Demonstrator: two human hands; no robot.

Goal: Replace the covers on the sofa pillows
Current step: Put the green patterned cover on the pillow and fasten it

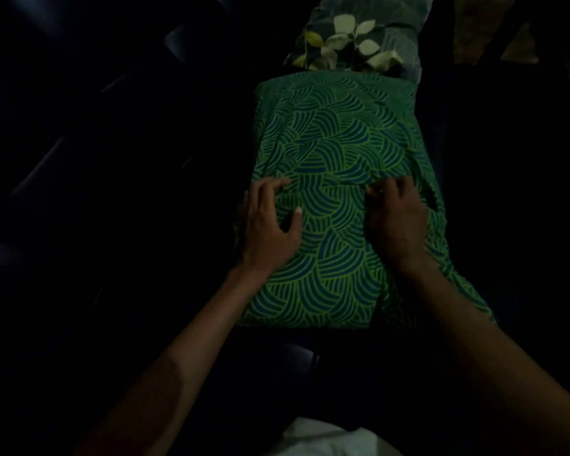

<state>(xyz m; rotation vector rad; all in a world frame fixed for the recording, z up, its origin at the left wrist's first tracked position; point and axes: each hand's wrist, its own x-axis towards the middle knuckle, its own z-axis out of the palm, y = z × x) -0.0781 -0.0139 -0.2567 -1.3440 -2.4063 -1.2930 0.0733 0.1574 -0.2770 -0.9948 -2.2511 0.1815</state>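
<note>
**Head view: green cover being fitted on a pillow**

Head view shows a very dim scene. Dark sofa (79, 159) upholstery, smooth and faintly glossy, fills the left. The left hand (270, 222) rests on the green cover (336, 133), fingers spread and lightly bent, holding nothing. The cover is thin printed cloth with curved line patterns, lying centre on the sofa, rectangular and padded. The right hand (397, 218) has its fingers curled into a fold; a pinch seems likely, but this cannot be confirmed. Risk: uneven pulling could bunch the cloth. A leaf-print pillow (352, 41) lies at the far edge, touching.
</note>
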